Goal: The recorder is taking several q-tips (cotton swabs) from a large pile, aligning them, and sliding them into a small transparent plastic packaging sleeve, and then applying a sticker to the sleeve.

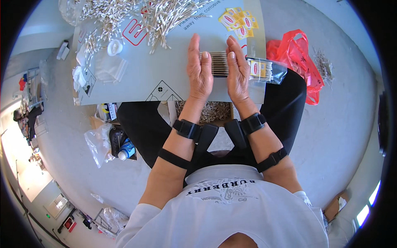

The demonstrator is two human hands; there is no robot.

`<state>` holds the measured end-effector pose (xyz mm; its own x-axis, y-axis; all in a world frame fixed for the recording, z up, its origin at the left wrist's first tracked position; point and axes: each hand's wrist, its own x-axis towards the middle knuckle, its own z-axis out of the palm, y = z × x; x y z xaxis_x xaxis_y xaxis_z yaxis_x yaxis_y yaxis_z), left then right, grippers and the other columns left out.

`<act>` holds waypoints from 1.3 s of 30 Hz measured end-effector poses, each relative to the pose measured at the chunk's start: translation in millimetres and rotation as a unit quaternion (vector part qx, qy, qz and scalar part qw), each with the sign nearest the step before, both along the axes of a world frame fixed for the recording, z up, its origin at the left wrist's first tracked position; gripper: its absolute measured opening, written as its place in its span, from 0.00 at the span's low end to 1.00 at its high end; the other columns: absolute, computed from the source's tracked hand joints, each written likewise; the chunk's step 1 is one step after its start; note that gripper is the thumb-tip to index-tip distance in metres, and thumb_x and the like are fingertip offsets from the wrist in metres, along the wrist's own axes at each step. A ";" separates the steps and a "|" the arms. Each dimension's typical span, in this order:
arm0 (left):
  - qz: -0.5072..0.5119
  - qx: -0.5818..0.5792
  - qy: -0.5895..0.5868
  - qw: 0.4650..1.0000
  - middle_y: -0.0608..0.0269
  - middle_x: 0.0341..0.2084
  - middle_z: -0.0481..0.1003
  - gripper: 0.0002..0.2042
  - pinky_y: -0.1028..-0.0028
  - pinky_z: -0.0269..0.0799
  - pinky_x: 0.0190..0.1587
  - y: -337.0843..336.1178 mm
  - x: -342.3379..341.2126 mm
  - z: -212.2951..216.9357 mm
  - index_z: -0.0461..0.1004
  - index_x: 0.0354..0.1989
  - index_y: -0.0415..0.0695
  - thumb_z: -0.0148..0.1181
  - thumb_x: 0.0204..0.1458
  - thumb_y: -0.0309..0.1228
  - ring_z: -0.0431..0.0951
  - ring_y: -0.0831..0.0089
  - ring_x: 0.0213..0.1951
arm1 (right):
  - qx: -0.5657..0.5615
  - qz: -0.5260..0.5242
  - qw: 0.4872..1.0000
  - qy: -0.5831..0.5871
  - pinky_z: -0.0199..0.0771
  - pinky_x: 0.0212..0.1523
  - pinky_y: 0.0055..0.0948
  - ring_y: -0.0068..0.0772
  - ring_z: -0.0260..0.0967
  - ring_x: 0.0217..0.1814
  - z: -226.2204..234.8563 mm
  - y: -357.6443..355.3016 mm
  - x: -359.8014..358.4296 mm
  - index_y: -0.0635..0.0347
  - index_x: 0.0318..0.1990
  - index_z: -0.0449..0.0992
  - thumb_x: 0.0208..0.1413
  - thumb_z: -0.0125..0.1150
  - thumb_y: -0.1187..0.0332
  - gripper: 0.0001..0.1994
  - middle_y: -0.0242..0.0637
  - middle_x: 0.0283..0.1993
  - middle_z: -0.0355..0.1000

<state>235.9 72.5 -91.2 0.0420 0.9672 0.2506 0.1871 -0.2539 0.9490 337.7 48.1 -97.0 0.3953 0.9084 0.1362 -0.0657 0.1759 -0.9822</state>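
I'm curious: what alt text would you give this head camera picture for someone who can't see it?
Seen from above, a seated person's left hand and right hand press a row of cotton swabs between flat palms on a grey board. Loose swabs, yellow labels and a red bag lie around.

Bare board (165,70) left of hands (219,70)

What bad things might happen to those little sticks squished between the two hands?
1. The bundle of cotton swabs is only pressed between the flat left hand and right hand; if the squeeze loosens, the swabs may scatter.
2. The grey board rests across the lap, so a knee wobble might slide the loose swab pile and the yellow labels off.
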 end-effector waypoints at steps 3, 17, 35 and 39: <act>-0.007 -0.042 -0.064 0.997 0.46 0.67 0.57 0.29 0.66 0.53 0.68 -1.9 4.1 3.7 0.54 0.69 0.35 0.41 0.68 0.44 0.58 0.59 0.68 | -0.001 0.000 0.999 0.032 0.53 0.70 0.30 0.36 0.55 0.72 -0.8 -0.2 0.6 0.70 0.62 0.65 0.69 0.46 0.67 0.19 0.47 0.68 0.61; -0.139 0.092 0.441 0.882 0.53 0.72 0.49 0.34 0.52 0.41 0.72 -12.9 -27.8 17.4 0.54 0.70 0.42 0.56 0.57 0.43 0.48 0.56 0.72 | -0.020 0.186 0.848 -0.497 0.50 0.73 0.45 0.44 0.51 0.74 39.7 -11.4 68.6 0.55 0.63 0.67 0.48 0.68 0.67 0.32 0.36 0.71 0.56; -0.160 0.047 0.520 0.838 0.55 0.74 0.44 0.38 0.52 0.33 0.73 -22.4 -18.1 11.6 0.46 0.73 0.45 0.51 0.59 0.50 0.41 0.62 0.74 | -0.118 0.054 0.772 -0.622 0.36 0.74 0.51 0.43 0.41 0.78 10.7 -54.0 107.1 0.51 0.71 0.54 0.61 0.55 0.53 0.33 0.42 0.75 0.48; -0.150 0.051 0.516 0.842 0.55 0.73 0.45 0.38 0.52 0.33 0.73 -29.3 -5.2 10.3 0.46 0.73 0.45 0.50 0.59 0.51 0.41 0.62 0.74 | -0.164 0.071 0.780 -0.600 0.32 0.75 0.51 0.41 0.37 0.80 3.8 -58.6 103.4 0.52 0.73 0.49 0.62 0.52 0.51 0.36 0.40 0.78 0.41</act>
<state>230.7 43.2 -80.9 0.5277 0.8494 0.0125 0.8107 -0.5080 0.2911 441.0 -10.5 -93.2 0.0548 0.9951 0.0821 0.9392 -0.0235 -0.3427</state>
